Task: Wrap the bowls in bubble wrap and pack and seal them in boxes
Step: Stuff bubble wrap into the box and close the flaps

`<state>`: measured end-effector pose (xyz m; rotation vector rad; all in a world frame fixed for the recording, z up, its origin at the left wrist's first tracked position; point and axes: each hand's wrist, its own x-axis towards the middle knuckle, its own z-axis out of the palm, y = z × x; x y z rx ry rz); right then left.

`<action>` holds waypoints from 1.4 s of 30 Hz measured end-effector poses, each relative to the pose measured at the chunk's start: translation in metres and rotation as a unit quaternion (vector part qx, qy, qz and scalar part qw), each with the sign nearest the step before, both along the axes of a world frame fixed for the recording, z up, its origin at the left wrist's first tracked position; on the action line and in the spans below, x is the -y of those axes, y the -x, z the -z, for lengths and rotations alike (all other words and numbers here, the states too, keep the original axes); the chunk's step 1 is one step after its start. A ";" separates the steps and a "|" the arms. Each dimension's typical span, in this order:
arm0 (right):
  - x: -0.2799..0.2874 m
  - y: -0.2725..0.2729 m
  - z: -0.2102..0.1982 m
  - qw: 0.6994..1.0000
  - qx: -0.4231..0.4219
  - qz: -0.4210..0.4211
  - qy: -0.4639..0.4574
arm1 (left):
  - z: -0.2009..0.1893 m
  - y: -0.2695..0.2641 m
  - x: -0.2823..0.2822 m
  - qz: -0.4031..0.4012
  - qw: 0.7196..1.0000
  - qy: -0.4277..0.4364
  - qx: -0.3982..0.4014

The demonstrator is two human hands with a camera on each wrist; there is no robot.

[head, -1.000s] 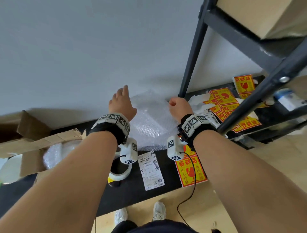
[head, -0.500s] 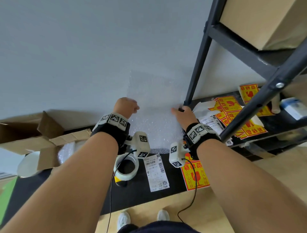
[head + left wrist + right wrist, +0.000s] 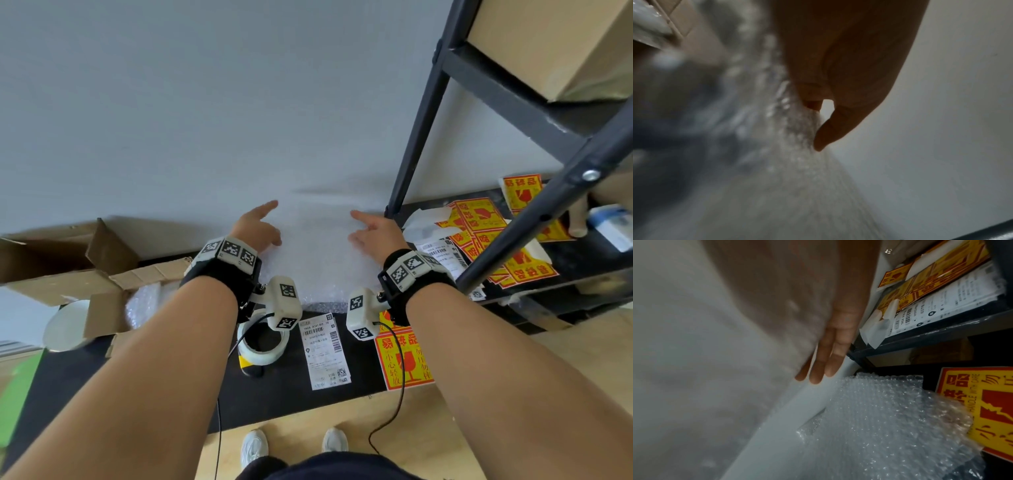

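Black table (image 3: 164,383), bubble wrap (image 3: 315,260) between left hand (image 3: 255,228), right hand (image 3: 373,233)

even, soft daylight is seen in the head view, with wide-angle bending at the edges. both wrist views are dim; the left hand (image 3: 840,65) is backlit and the bubble wrap (image 3: 789,146) motion-blurred.
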<state>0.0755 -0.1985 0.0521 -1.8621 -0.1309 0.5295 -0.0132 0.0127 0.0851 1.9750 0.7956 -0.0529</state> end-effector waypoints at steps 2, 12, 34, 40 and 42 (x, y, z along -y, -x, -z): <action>0.003 0.001 0.000 1.000 0.009 -0.010 0.008 | 0.000 0.003 0.000 -0.007 1.000 0.014 0.008; -0.002 0.008 -0.012 0.989 0.040 -0.077 0.123 | 0.004 0.017 -0.007 0.003 0.992 -0.125 0.002; -0.025 0.015 -0.022 0.991 -0.127 -0.035 -0.039 | -0.005 0.014 0.005 -0.026 0.985 0.162 0.048; -0.028 0.020 -0.026 0.986 -0.114 -0.081 -0.086 | -0.001 0.013 0.014 -0.065 0.977 0.195 0.063; -0.027 0.019 -0.028 0.985 -0.111 -0.080 -0.104 | 0.001 0.012 0.009 -0.103 0.970 0.216 0.047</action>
